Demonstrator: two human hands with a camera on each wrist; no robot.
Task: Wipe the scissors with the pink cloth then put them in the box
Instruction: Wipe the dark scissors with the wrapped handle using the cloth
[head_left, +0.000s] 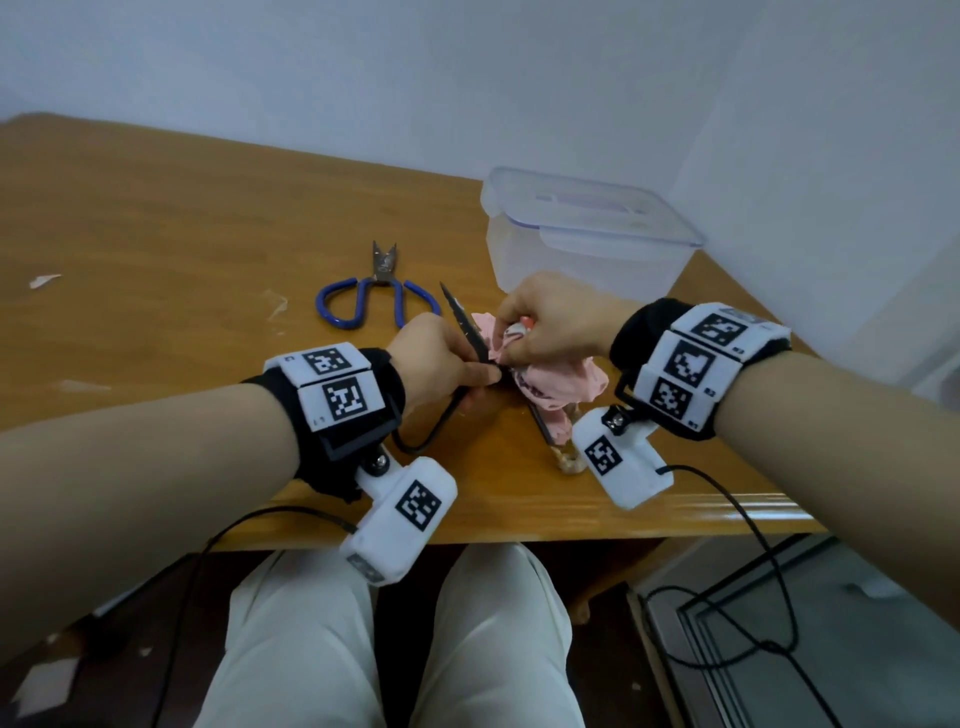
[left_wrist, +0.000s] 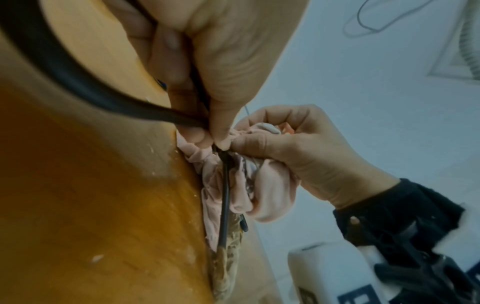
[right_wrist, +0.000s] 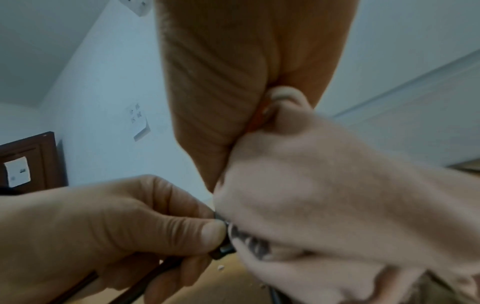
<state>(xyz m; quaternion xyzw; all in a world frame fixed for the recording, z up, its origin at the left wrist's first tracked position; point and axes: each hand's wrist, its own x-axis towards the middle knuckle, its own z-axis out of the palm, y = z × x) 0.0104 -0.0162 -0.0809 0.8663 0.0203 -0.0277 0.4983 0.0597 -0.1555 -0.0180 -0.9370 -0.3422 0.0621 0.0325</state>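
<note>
two pairs of scissors show on the brown wooden table (head_left: 156, 218), and only one is in hand. at about ten o'clock from the hands, the blue-handled scissors with short steel blades (head_left: 378, 296) lie flat and untouched on the wood. nearer, the left hand (head_left: 439, 358) pinches the black-handled dark-bladed scissors (head_left: 464, 325) close to the pivot, thumb and forefinger pressed together on the metal; one blade points to eleven o'clock, one black handle loop trails toward seven o'clock and the other toward five. just right of it, the right hand (head_left: 550, 319) curls its fingers round the crumpled pink cloth (head_left: 563, 387), bunching it against the scissors by the pivot. the left wrist view shows the cloth wrapped about the dark shaft, thumb of the right hand pressing fabric on it. at one o'clock, well apart from the hands, stands the clear plastic box with a blue-trimmed lid (head_left: 587, 234); its lid appears to rest on top, though whether it is latched i cannot tell.

wiping is the step in hand, and it looks partly done at most. next, the cloth likely needs drawing along the blades while the left pinch stays firm. the blue pair waits its turn, and the lid probably must come off before anything goes in.
</note>
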